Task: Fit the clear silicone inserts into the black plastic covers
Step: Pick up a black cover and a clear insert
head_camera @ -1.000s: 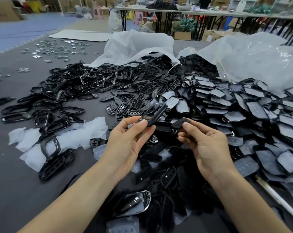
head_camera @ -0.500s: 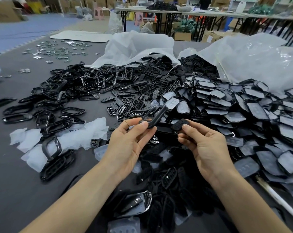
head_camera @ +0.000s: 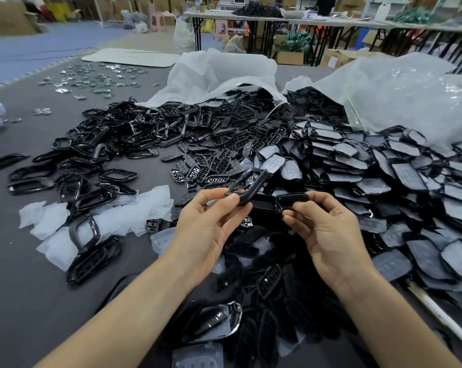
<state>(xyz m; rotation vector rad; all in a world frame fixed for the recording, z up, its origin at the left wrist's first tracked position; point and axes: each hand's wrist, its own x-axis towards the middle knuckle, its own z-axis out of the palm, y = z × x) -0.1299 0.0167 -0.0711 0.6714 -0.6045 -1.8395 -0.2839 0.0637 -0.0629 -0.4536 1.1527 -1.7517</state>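
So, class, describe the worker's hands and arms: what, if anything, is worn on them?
The left hand and right hand are bare: no gloves, rings or watch visible. Both forearms are uncovered too, with no sleeve showing.

The desk (head_camera: 25, 301) is covered in matt grey, felt-like cloth. Glossy, smooth black plastic is shown by the heap of covers (head_camera: 134, 134). Behind the heap, bags (head_camera: 224, 73) of crinkled translucent film are seen; right of it, frosted silicone inserts (head_camera: 407, 173).
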